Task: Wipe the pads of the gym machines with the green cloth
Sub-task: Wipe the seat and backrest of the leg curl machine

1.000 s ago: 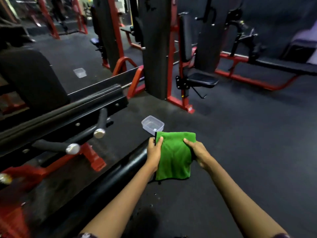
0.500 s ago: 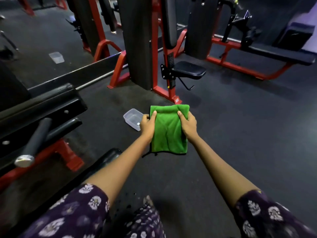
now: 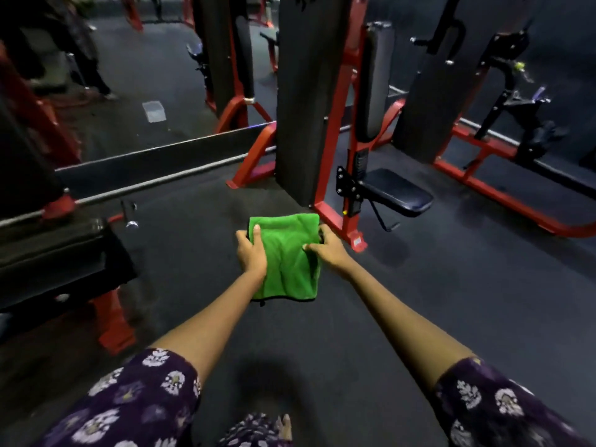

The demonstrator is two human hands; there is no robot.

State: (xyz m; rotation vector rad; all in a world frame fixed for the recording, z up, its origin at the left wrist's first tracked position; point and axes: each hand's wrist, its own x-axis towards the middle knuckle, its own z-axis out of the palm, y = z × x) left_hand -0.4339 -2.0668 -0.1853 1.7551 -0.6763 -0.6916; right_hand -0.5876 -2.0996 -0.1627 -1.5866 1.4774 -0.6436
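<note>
1. Both hands hold the folded green cloth in the air: left hand pinches its left edge, right hand grips its right.
2. The black seat pad lies ahead and rightward, nearer the right hand.

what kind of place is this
Most likely a gym: red steel machine frames, a black padded seat and upright black back pad on dark rubber flooring.
</note>
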